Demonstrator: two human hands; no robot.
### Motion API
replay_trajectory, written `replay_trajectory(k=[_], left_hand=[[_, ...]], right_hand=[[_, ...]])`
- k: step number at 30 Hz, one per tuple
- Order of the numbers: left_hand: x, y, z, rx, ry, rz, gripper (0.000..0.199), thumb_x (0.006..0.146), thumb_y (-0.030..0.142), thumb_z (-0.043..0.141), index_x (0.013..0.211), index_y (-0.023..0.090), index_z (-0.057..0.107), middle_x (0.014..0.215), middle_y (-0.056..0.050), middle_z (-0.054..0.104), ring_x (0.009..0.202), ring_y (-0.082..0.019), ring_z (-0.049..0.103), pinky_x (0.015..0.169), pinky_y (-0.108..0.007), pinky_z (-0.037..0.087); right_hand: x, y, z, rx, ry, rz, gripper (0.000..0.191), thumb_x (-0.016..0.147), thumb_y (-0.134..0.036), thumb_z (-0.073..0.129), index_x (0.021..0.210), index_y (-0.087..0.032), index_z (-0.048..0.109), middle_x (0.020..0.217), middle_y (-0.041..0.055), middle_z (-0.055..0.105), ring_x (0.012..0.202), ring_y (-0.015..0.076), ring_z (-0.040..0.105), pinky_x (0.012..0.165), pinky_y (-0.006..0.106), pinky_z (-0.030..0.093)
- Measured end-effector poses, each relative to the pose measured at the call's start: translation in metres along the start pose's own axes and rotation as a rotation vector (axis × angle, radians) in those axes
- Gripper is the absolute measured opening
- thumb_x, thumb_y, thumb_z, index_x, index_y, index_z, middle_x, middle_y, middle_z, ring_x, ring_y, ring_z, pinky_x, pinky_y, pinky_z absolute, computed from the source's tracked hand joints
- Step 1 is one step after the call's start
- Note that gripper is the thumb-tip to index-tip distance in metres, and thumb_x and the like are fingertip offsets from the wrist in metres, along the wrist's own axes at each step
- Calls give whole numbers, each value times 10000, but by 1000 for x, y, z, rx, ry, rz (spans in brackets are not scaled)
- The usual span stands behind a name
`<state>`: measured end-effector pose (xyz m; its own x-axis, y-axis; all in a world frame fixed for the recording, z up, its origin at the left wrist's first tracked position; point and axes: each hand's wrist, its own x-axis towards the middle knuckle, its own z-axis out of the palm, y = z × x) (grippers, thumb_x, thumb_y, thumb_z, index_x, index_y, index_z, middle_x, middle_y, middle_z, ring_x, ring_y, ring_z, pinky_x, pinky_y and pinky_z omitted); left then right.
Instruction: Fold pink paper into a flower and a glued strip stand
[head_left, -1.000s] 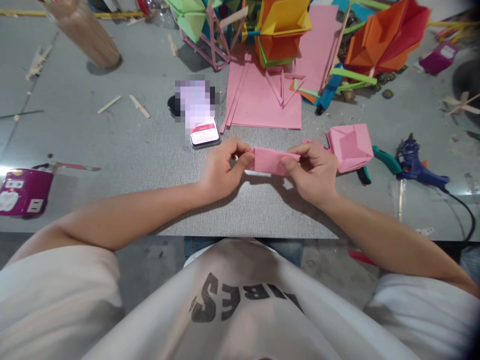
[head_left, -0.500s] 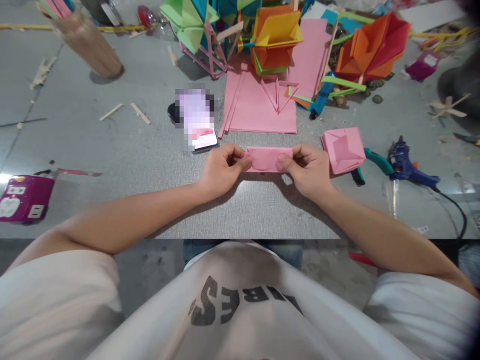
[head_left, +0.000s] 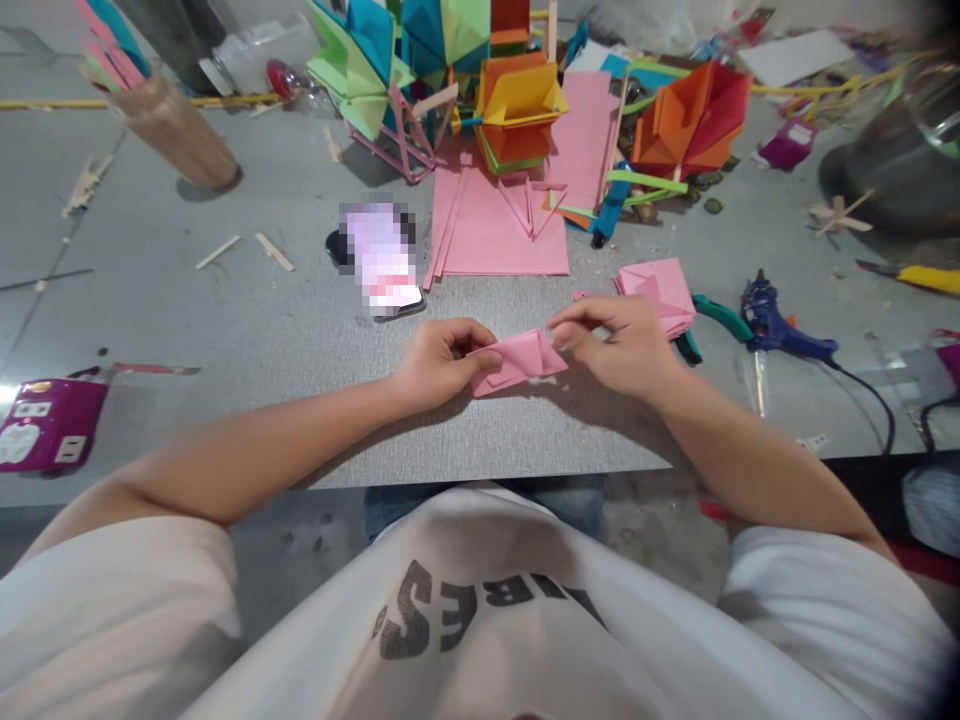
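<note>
My left hand [head_left: 442, 365] pinches the left end of a folded pink paper [head_left: 521, 360], thumb on top. The paper is a narrow strip tilted slightly above the table, its right end pointed with a raised flap. My right hand [head_left: 619, 345] is just off that right end, thumb and forefinger a little apart and nothing seen between them. Behind the right hand sits a stack of folded pink paper pieces [head_left: 664, 292], partly hidden by it. Flat pink sheets [head_left: 506, 235] lie beyond the hands.
A phone [head_left: 382, 260] lies left of the sheets. To the right are green-handled pliers [head_left: 724, 315] and a blue glue gun [head_left: 787, 325]. Colourful folded-paper shapes [head_left: 521, 105] crowd the back. A purple power socket [head_left: 52, 425] stands at left, a stick-filled cup [head_left: 176, 130] behind it.
My right hand has let go of the paper's right end and moved slightly away. The paper has tilted, its right end now pointed with a flap up. The view has shifted somewhat.
</note>
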<state>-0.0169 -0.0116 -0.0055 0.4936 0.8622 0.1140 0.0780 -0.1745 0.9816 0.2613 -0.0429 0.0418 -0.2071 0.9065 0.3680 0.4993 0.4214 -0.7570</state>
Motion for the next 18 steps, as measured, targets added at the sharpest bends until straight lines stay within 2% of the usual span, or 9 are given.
replay_trajectory(k=[2,4,5,7,8,11,13,16,18], left_hand=[[1,-2,2,-24,67,48,268,931,421,921,902,204,767,762,-20,758,655,-135,652,594,-284,493],[3,-6,4,-49,140,78,349,968,497,908,926,218,704,755,-5,732,639,-124,629,574,-275,471],[4,-8,5,-64,162,75,381,984,536,897,949,225,681,755,0,728,632,-123,628,567,-274,466],[6,-12,5,-93,180,45,413,1001,585,882,1025,233,666,752,5,731,620,-129,641,562,-280,474],[6,-13,5,-104,183,29,422,1003,591,880,1078,233,671,755,6,737,621,-136,653,567,-288,490],[8,-15,3,-135,201,4,435,1001,548,887,1212,224,688,801,-3,775,659,-159,702,617,-321,563],[8,-16,2,-151,215,-2,405,998,503,889,1220,218,706,848,-18,803,701,-168,735,651,-333,598],[9,-16,3,-200,216,12,363,957,455,925,1125,217,708,927,-39,824,768,-159,763,684,-312,622],[9,-16,4,-259,203,18,382,919,432,959,1075,224,679,956,-38,818,801,-152,774,711,-300,641]], right_hand=[[5,5,-38,-177,180,-46,412,1061,-640,800,910,-260,850,782,33,798,662,164,649,606,361,467],[9,23,-81,-417,399,74,408,1011,-635,879,883,-251,830,743,38,754,616,163,581,607,391,417],[11,35,-100,-523,396,170,403,955,-634,940,848,-266,816,707,20,720,592,163,531,608,396,394],[13,63,-128,-664,272,260,529,777,-637,1070,623,-283,709,513,-29,546,499,131,317,577,402,319],[14,77,-137,-676,189,297,567,732,-625,1097,566,-277,681,453,-43,486,475,116,268,573,405,308],[17,105,-142,-583,-90,356,484,767,-515,1107,628,-249,727,463,-41,569,450,94,338,587,392,337],[19,112,-140,-530,-181,340,412,781,-422,1114,693,-236,758,520,-28,650,460,83,384,590,386,344],[22,111,-141,-503,-176,327,354,874,-393,1049,722,-219,780,543,-17,661,469,74,427,572,387,332],[22,107,-145,-451,-79,362,359,919,-463,1004,758,-216,800,553,-25,638,483,83,460,553,381,322]])
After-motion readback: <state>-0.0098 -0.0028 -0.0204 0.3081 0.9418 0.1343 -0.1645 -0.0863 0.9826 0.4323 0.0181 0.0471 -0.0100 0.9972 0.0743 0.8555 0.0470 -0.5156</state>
